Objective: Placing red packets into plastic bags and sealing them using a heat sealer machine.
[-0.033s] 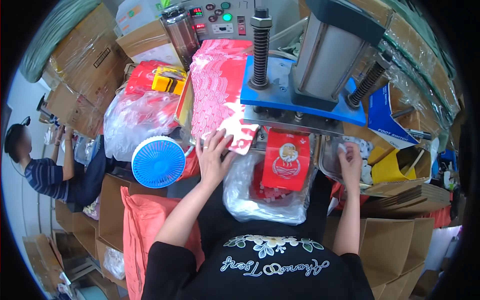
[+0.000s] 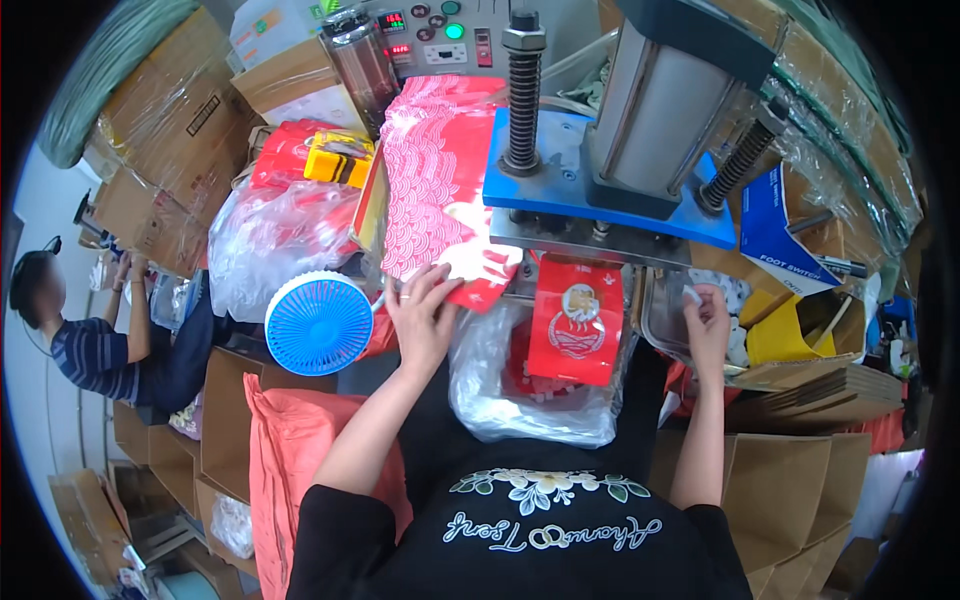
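Note:
My left hand [image 2: 424, 318] is at the near edge of a red patterned pouch [image 2: 432, 180], its fingers closed at the corner and the thumb beside the edge. This pouch lies flat on others left of the press [image 2: 600, 190]. Over a clear plastic box [image 2: 662, 325], my right hand [image 2: 708, 322] pinches a small white piece [image 2: 692, 294], too small to name surely. Another red pouch [image 2: 572, 335], with a bowl picture, hangs down in front of the press, above a clear plastic bag [image 2: 485, 400] with red items inside.
A round blue fan [image 2: 320, 322] stands by my left forearm. Wrapped red packs [image 2: 275, 225] lie behind it. An open carton [image 2: 790, 475] is at my right, near a yellow piece [image 2: 790, 330]. At far left a person [image 2: 95, 340] sits working.
My right hand has lifted slightly, and the white piece shows more clearly between its fingertips. At my left hand the pouch's near corner has shifted, its glare now showing red.

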A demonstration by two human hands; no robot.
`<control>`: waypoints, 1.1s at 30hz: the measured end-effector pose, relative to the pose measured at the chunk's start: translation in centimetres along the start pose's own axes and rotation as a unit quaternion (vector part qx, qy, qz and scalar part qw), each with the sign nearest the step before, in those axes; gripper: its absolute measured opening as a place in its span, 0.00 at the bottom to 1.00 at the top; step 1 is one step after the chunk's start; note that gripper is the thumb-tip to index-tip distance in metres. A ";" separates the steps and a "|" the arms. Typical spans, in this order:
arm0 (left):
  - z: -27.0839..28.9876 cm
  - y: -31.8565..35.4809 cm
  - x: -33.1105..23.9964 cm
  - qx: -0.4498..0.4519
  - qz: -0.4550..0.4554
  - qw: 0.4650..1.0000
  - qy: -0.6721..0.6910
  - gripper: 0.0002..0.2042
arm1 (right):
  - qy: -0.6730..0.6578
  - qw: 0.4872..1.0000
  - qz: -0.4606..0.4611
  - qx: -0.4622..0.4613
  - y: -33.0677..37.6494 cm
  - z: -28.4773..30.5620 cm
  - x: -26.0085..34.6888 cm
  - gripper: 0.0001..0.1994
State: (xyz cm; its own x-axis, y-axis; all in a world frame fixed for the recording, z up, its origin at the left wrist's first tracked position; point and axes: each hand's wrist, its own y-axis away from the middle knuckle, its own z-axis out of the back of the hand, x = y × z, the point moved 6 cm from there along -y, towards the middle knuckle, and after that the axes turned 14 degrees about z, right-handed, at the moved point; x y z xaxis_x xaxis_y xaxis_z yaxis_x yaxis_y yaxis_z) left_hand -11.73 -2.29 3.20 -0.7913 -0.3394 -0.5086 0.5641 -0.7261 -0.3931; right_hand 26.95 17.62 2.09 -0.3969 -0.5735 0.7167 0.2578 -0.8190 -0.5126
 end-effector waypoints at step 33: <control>-7.3 6.6 -7.1 0.332 0.163 0.817 0.443 0.10 | -0.160 0.953 -0.006 0.258 1.3 -6.6 12.1 0.18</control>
State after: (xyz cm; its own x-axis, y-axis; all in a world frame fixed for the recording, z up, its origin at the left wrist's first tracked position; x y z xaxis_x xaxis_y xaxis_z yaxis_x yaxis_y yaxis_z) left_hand -0.63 -0.35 -1.35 0.0219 -0.2278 -0.9735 0.2260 -0.9474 0.2268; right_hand 16.64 9.80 6.95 -0.1353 -0.4732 0.8705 0.6871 -0.6778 -0.2616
